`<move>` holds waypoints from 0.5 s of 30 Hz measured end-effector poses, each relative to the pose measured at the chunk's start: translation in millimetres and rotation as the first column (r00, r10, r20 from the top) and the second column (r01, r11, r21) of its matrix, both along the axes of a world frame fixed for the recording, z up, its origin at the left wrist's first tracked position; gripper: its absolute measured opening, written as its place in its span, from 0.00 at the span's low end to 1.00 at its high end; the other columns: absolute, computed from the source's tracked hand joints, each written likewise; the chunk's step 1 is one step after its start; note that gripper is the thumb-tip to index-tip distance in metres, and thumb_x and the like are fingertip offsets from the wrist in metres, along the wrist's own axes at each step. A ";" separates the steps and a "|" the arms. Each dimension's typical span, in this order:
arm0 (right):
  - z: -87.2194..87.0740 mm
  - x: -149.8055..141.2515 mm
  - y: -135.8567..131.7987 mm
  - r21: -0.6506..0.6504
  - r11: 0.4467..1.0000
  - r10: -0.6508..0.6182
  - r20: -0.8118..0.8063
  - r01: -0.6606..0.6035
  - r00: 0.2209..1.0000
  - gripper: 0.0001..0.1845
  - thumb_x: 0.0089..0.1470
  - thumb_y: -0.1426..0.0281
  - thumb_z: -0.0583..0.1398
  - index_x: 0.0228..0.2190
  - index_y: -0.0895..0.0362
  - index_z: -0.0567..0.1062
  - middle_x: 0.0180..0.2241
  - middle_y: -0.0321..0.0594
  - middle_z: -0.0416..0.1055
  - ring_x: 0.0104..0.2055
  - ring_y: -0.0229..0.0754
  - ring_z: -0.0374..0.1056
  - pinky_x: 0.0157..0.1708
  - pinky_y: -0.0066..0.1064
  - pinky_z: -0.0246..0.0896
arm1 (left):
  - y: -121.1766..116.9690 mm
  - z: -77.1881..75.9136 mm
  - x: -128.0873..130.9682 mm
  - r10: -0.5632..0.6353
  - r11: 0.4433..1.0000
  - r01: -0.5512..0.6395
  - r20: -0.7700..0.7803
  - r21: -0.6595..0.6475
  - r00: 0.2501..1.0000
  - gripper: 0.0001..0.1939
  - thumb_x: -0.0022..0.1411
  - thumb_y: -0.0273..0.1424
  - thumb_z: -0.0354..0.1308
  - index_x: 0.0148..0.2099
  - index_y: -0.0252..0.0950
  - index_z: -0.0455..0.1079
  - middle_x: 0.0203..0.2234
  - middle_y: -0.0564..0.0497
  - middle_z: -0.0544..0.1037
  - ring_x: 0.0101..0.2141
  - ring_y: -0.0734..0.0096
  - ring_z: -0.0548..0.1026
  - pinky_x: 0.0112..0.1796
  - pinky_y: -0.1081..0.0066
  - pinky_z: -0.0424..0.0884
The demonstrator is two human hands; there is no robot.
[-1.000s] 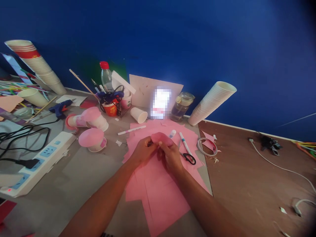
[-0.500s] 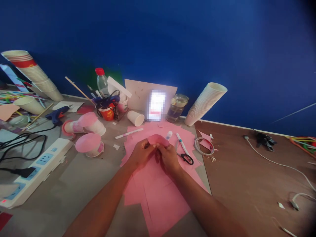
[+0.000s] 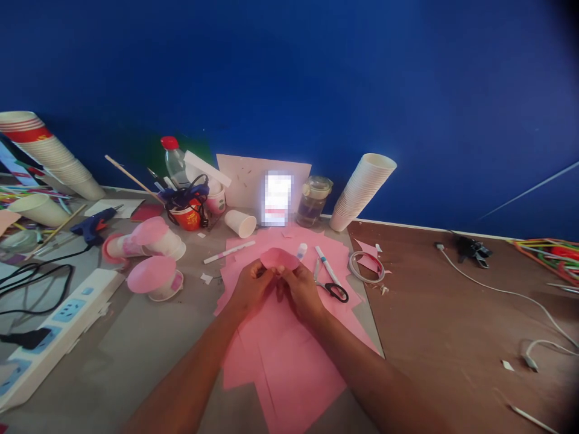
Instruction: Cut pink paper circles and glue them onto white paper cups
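Left hand (image 3: 251, 288) and right hand (image 3: 304, 290) both pinch the near edge of a rounded pink paper piece (image 3: 279, 257), held over the pink paper sheets (image 3: 301, 367). Risk: uneven pinching could crease or tear it; right hand drifting outward could bump the scissors (image 3: 329, 286) just beside.

I can't read the bright phone screen (image 3: 277, 196), smeared into blocks. The left hand (image 3: 252, 286) and right hand (image 3: 304, 290) hide the near edge of the pink paper disc (image 3: 279, 257). The power strip (image 3: 61, 330) runs out of sight leftward, the pink sheets (image 3: 296, 361) below.
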State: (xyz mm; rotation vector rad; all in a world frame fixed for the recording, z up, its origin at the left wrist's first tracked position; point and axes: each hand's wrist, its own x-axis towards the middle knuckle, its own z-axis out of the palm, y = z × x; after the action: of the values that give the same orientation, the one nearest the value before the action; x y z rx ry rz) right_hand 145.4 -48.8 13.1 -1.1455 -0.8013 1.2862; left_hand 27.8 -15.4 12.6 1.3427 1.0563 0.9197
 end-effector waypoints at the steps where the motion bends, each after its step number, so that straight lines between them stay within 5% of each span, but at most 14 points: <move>1: 0.1 0.3 -0.7 0.015 1.000 0.005 -0.022 -0.004 1.000 0.10 0.49 0.64 0.59 0.29 0.57 0.67 0.14 0.27 0.61 0.13 0.32 0.57 0.13 0.23 0.51 | 0.2 0.9 0.0 0.033 0.999 -0.033 0.001 -0.012 0.999 0.10 0.53 0.36 0.56 0.29 0.33 0.68 0.22 0.53 0.70 0.24 0.74 0.66 0.27 0.74 0.62; 7: 7.8 3.2 -6.3 0.045 0.995 -0.087 -0.088 0.091 0.992 0.13 0.47 0.64 0.60 0.35 0.54 0.67 0.19 0.26 0.57 0.15 0.28 0.49 0.12 0.20 0.42 | 4.7 -1.2 -2.7 0.190 0.980 -0.186 0.043 -0.072 0.981 0.13 0.52 0.38 0.57 0.25 0.35 0.60 0.18 0.59 0.61 0.20 0.79 0.58 0.23 0.75 0.55; 11: 9.9 1.2 -6.2 0.069 0.993 -0.095 0.006 0.095 0.995 0.13 0.47 0.63 0.60 0.35 0.54 0.68 0.27 0.31 0.62 0.18 0.28 0.52 0.16 0.22 0.46 | 4.7 -2.4 -4.2 0.168 0.985 -0.165 0.050 -0.056 0.985 0.12 0.53 0.38 0.56 0.26 0.35 0.61 0.17 0.59 0.60 0.20 0.79 0.57 0.22 0.75 0.53; 15: 3.0 -1.2 -4.3 0.062 0.997 -0.056 0.067 0.052 0.996 0.11 0.50 0.60 0.58 0.32 0.55 0.67 0.23 0.29 0.60 0.18 0.30 0.51 0.16 0.23 0.45 | 1.4 1.2 -2.9 0.132 0.991 -0.132 -0.009 -0.013 0.991 0.11 0.52 0.37 0.56 0.27 0.34 0.65 0.18 0.58 0.61 0.21 0.78 0.57 0.23 0.75 0.52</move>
State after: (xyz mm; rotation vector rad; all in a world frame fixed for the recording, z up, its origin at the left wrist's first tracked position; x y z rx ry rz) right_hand 144.2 -53.1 16.1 -1.1604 -0.8492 1.1757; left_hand 24.9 -14.0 13.8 1.2781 1.1670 1.0033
